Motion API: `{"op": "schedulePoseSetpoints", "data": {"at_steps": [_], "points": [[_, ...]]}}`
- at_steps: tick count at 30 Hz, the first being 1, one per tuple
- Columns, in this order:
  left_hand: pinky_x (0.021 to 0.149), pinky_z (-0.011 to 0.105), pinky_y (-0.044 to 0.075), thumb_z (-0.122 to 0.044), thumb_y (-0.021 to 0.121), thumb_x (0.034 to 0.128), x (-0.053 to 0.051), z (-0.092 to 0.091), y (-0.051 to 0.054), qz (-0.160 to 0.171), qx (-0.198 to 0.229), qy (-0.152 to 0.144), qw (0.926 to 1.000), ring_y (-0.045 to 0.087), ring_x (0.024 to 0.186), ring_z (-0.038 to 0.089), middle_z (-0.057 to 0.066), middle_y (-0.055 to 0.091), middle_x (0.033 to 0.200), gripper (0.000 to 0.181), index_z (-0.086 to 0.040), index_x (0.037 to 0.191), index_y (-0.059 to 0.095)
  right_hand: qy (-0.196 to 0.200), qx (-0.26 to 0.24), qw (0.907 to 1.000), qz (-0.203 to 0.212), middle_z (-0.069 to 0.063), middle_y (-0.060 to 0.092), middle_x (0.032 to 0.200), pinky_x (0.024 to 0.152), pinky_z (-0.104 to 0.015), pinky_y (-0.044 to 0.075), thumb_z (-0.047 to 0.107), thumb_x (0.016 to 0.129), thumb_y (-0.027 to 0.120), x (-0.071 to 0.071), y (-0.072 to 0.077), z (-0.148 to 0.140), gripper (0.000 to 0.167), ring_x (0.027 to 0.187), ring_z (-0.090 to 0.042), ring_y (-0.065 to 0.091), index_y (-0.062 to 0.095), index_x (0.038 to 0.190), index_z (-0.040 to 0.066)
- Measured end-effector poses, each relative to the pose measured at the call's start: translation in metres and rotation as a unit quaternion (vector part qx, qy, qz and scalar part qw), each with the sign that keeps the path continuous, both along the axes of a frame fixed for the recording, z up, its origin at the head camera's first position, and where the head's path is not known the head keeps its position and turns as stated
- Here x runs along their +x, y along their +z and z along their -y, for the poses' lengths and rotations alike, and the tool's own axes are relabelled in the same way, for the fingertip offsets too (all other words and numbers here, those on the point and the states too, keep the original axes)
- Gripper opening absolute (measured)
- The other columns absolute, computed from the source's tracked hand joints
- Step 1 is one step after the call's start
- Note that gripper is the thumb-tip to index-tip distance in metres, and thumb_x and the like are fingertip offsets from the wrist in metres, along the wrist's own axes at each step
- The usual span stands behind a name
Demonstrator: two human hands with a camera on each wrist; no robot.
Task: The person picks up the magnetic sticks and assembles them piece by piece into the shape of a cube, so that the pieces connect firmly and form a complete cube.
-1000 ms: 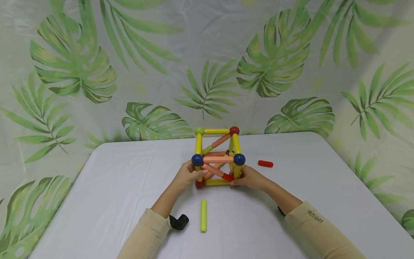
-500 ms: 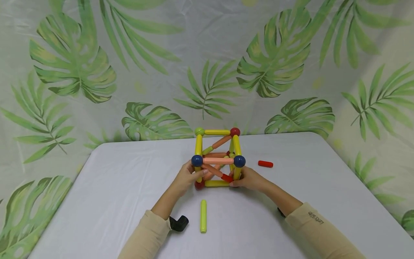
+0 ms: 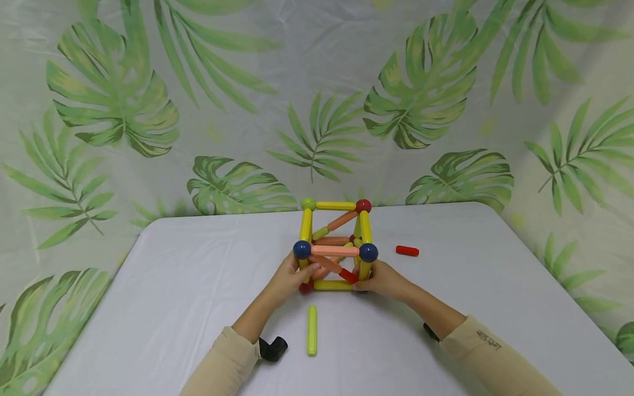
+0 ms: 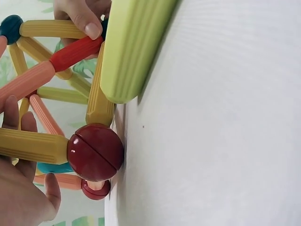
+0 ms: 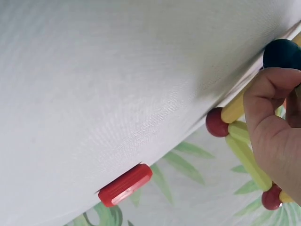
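Note:
A cube of magnetic rods and balls [image 3: 335, 251] stands on the table, with yellow and salmon rods between blue, red and green balls. Diagonal rods cross several of its sides. My left hand [image 3: 287, 276] holds the front left upright, a yellow rod [image 4: 33, 145], just above a dark red ball [image 4: 96, 151]. At the front right lower corner my right hand [image 3: 386, 279] grips the cube. Its thumb lies by the end of a short red rod [image 4: 76, 53] and a blue ball [image 5: 282, 54]. Some right fingers are hidden behind the upright.
A loose lime-green rod [image 3: 312, 331] lies in front of the cube, between my forearms. To the cube's right rests a short red rod [image 3: 407, 251]. The white table [image 3: 198, 258] ends at a leaf-patterned cloth [image 3: 317, 137] behind.
The cube has shifted slightly toward me with both hands on it. The loose rods have stayed where they were.

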State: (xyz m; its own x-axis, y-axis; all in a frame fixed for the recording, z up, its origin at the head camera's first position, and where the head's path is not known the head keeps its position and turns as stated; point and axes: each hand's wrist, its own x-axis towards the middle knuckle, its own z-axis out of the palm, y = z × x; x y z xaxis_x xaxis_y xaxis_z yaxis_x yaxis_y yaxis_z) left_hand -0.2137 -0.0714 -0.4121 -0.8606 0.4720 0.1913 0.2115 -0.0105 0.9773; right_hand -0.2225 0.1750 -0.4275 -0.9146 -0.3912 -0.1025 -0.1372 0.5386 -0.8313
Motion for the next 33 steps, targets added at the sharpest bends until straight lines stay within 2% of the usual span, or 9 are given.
{"op": "schedulePoseSetpoints", "data": {"at_steps": [8,12,14,16,19,22,26,29,33], "points": [[0.093,0.048,0.032,-0.016,0.066,0.0827,-0.005,0.010,-0.015,-0.027,-0.099,0.083,0.9913,0.040,0.110,0.026,0.008,0.046,0.123,0.056,-0.007,0.130,0.038,0.075,0.029,0.9966,-0.016,-0.009,0.050,0.108,0.072,-0.035,0.046,0.020,0.076,0.073,-0.004,0.008,-0.021,0.051,0.085,-0.023,0.050,0.046,0.118,0.008],[0.082,0.039,0.040,-0.022,0.073,0.0763,0.004,0.022,-0.017,-0.043,-0.144,0.147,0.9776,0.045,0.098,0.026,0.013,0.044,0.111,0.054,-0.005,0.115,0.039,0.067,0.066,0.9944,-0.047,-0.014,0.049,0.110,0.072,-0.037,0.045,0.019,0.078,0.070,-0.008,0.022,-0.048,0.051,0.089,-0.026,0.049,0.047,0.121,0.007],[0.072,0.033,0.043,-0.025,0.073,0.0758,0.011,0.027,-0.018,-0.051,-0.169,0.159,0.9713,0.047,0.090,0.024,0.014,0.045,0.103,0.050,-0.004,0.106,0.039,0.048,0.073,0.9939,-0.068,-0.016,0.049,0.112,0.078,-0.041,0.044,0.017,0.080,0.069,-0.012,0.024,-0.063,0.047,0.095,-0.029,0.048,0.048,0.120,0.005],[0.061,0.028,0.042,-0.028,0.072,0.0769,0.018,0.030,-0.019,-0.055,-0.201,0.143,0.9676,0.048,0.078,0.021,0.013,0.046,0.094,0.046,-0.003,0.099,0.040,0.024,0.076,0.9925,-0.093,-0.018,0.049,0.115,0.084,-0.046,0.041,0.015,0.081,0.067,-0.018,0.022,-0.077,0.045,0.100,-0.033,0.048,0.048,0.121,0.003],[0.053,0.025,0.039,-0.034,0.068,0.0794,0.030,0.028,-0.020,-0.047,-0.270,0.082,0.9581,0.045,0.066,0.015,0.007,0.047,0.085,0.045,-0.003,0.101,0.043,-0.018,0.100,0.9878,-0.119,-0.019,0.049,0.118,0.088,-0.052,0.037,0.013,0.083,0.065,-0.027,0.014,-0.094,0.043,0.106,-0.037,0.045,0.049,0.120,0.000],[0.051,0.026,0.039,-0.043,0.066,0.0789,0.043,0.021,-0.022,-0.038,-0.349,0.027,0.9361,0.045,0.062,0.013,0.002,0.049,0.081,0.056,-0.004,0.113,0.045,-0.051,0.143,0.9817,-0.115,-0.021,0.047,0.120,0.089,-0.053,0.036,0.013,0.083,0.065,-0.035,0.005,-0.106,0.044,0.108,-0.039,0.043,0.049,0.122,-0.001],[0.054,0.027,0.039,-0.045,0.069,0.0744,0.056,0.009,-0.022,-0.051,-0.424,0.011,0.9042,0.047,0.066,0.012,-0.002,0.050,0.079,0.064,-0.007,0.122,0.048,-0.051,0.186,0.9768,-0.094,-0.025,0.050,0.114,0.082,-0.048,0.042,0.009,0.082,0.065,-0.043,-0.002,-0.114,0.042,0.099,-0.038,0.049,0.051,0.120,-0.004],[0.056,0.026,0.040,-0.033,0.074,0.0721,0.061,0.005,-0.018,-0.062,-0.443,0.004,0.8941,0.047,0.068,0.011,-0.004,0.049,0.078,0.058,-0.006,0.118,0.051,-0.037,0.202,0.9733,-0.103,-0.019,0.057,0.096,0.071,-0.040,0.045,0.005,0.081,0.063,-0.045,-0.005,-0.114,0.032,0.084,-0.030,0.054,0.055,0.111,-0.005],[0.053,0.024,0.040,-0.013,0.072,0.0684,0.065,0.005,-0.013,-0.066,-0.449,-0.007,0.8911,0.045,0.065,0.012,-0.002,0.047,0.077,0.051,-0.009,0.115,0.051,-0.038,0.231,0.9653,-0.116,-0.008,0.056,0.079,0.061,-0.034,0.042,0.004,0.081,0.063,-0.041,-0.004,-0.109,0.022,0.069,-0.020,0.049,0.057,0.101,-0.003]]}}
